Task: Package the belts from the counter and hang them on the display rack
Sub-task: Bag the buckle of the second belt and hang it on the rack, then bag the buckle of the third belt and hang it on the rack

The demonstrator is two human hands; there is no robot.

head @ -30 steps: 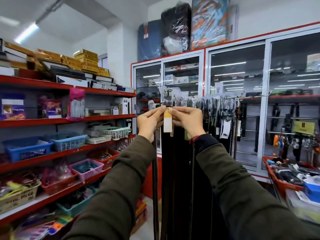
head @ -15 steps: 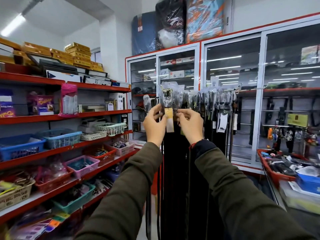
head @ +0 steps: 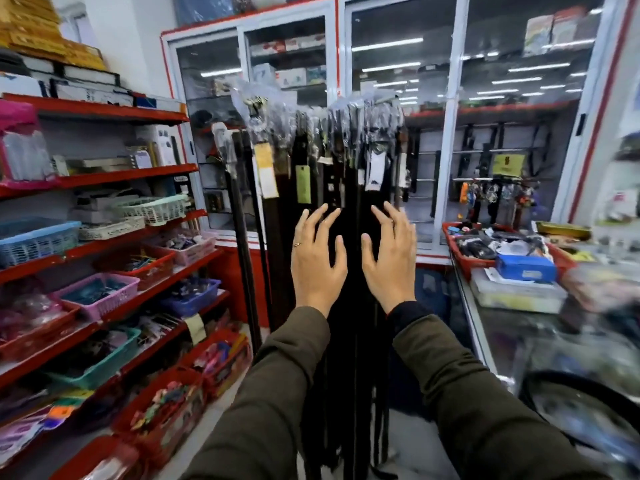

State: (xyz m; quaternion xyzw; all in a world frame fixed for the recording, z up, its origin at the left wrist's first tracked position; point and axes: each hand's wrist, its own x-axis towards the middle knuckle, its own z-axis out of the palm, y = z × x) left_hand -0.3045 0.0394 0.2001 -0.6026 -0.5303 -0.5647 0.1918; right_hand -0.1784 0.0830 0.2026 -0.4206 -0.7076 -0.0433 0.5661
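Observation:
Several dark belts [head: 346, 188] hang side by side from the display rack [head: 384, 98], their buckles wrapped in clear plastic. One belt with a yellow tag [head: 266, 171] hangs at the left of the row. My left hand [head: 317, 258] and my right hand [head: 389, 258] are both empty with fingers spread, held in front of the hanging belts below the tags. Neither hand touches a belt as far as I can see. The belt ends drop behind my sleeves to the floor.
Red shelves [head: 114, 174] with plastic baskets line the left side. A glass counter [head: 512, 327] with a red tray [head: 464, 258] and boxes stands on the right. Glass-door cabinets [head: 446, 140] close off the back. A narrow floor strip runs between shelves and counter.
Both hands have let go of the yellow-tagged belt's plastic top and dropped lower, fingers opening. The belt now hangs by itself on the rack. The view has tilted down.

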